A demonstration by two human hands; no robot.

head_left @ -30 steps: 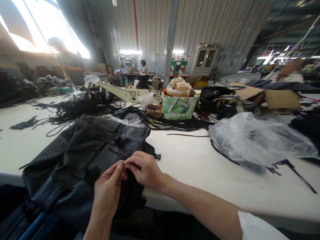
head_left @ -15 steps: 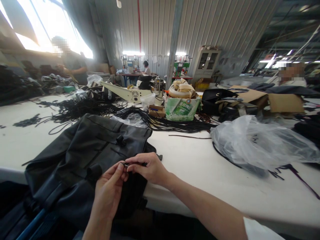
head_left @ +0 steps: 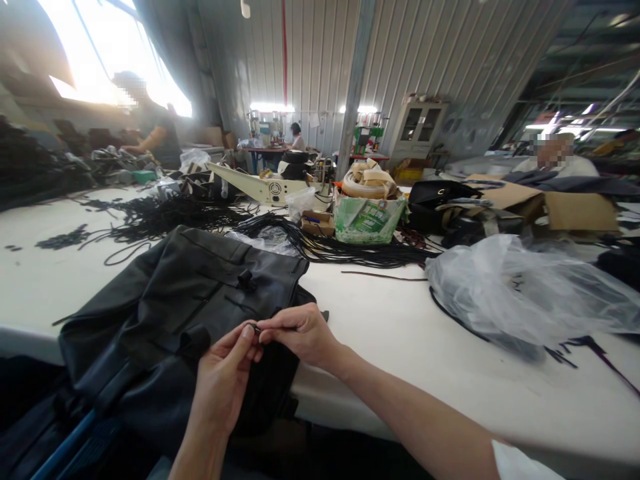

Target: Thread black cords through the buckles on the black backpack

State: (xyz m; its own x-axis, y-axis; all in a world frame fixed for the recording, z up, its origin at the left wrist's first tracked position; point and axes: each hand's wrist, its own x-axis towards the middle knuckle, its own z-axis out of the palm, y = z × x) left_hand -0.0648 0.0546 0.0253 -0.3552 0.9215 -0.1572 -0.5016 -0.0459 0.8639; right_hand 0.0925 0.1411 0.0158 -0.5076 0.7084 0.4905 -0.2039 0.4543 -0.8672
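A black leather bag (head_left: 190, 300) lies on the white table (head_left: 400, 327), its near end hanging over the front edge. My left hand (head_left: 225, 380) and my right hand (head_left: 300, 333) meet over the bag's near right corner. Both are closed in a pinch on a small dark piece (head_left: 254, 327) attached to the bag, fingertips touching. A black clip (head_left: 246, 279) sits on the bag's front flap, beyond my hands.
A crumpled clear plastic bag (head_left: 520, 287) lies to the right. Piles of black cords (head_left: 320, 243) spread across the table's middle and left. A green-printed bag with tape rolls (head_left: 367, 213), cardboard boxes (head_left: 580, 210) and other people stand farther back.
My hands stay pinched together on the bag's small piece, shifting only slightly. The view has drifted a little to the left and down.
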